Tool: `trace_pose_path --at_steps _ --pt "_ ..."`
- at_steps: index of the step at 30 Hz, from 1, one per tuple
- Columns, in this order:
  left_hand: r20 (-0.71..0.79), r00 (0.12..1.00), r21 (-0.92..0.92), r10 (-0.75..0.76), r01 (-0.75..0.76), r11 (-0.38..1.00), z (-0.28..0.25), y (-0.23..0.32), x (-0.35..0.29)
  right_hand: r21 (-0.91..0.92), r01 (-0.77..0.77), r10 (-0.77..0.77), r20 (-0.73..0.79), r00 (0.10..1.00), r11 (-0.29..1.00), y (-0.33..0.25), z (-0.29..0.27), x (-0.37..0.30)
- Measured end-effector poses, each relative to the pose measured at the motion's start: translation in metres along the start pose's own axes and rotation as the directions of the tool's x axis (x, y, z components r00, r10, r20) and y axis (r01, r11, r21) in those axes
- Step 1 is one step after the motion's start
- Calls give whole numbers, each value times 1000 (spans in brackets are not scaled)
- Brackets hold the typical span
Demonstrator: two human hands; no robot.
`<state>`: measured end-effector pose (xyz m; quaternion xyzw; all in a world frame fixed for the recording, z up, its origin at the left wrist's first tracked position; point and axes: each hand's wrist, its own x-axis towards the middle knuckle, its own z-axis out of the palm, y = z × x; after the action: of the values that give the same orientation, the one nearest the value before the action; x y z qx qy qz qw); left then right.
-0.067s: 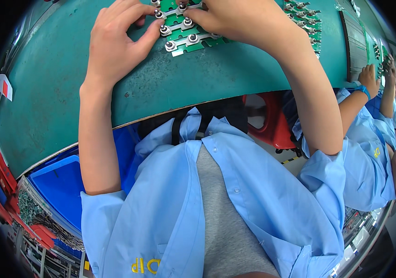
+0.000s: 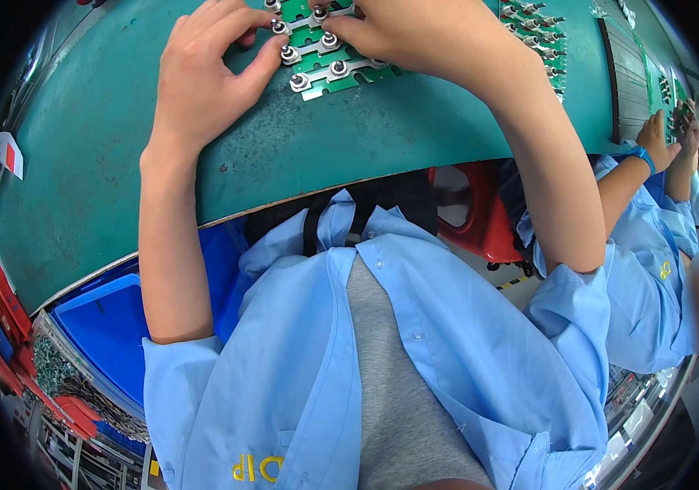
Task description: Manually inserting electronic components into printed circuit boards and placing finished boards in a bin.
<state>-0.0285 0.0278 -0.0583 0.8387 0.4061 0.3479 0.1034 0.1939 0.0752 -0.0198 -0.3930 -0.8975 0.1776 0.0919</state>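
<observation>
Near the top edge of the view, a green circuit board panel (image 2: 313, 95) lies on the green table, carrying rows of silver metal strips and round metal parts with black shafts. My left hand (image 2: 210, 82) is at the panel's left edge, its thumb and index finger closed about one black-shafted metal part (image 2: 280, 28). From the right, my right hand (image 2: 398, 33) reaches over the panel. Its thumb tip presses at another black-shafted part (image 2: 321, 13) in the upper row. The right hand's other fingers are cut off by the top of the picture.
Another panel (image 2: 535, 37) with similar shafted parts lies to the right. Beyond it stands a dark ribbed board (image 2: 623, 82), where a co-worker's hands (image 2: 658, 145) handle parts. A blue bin (image 2: 108, 327) sits below the table's left edge; a red stool (image 2: 472, 212) stands under it.
The panel has shifted very slightly left between my hands, which stay nearly in place. At the right, the co-worker's hands have come closer together, and that person's head has moved.
</observation>
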Motion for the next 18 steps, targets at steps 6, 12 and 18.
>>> trace_pose_path --at_steps 6,12,18 --pt "5 997 -77 -78 78 994 -7 3 1 78 202 -188 -157 969 976 8 11 -5" --pt "147 989 17 0 -3 1000 -5 5 5 76 130 -121 -112 986 989 5 4 -5" --pt "120 992 -60 -38 46 997 -2 12 -1 82 67 -60 -83 995 994 -3 -2 0"
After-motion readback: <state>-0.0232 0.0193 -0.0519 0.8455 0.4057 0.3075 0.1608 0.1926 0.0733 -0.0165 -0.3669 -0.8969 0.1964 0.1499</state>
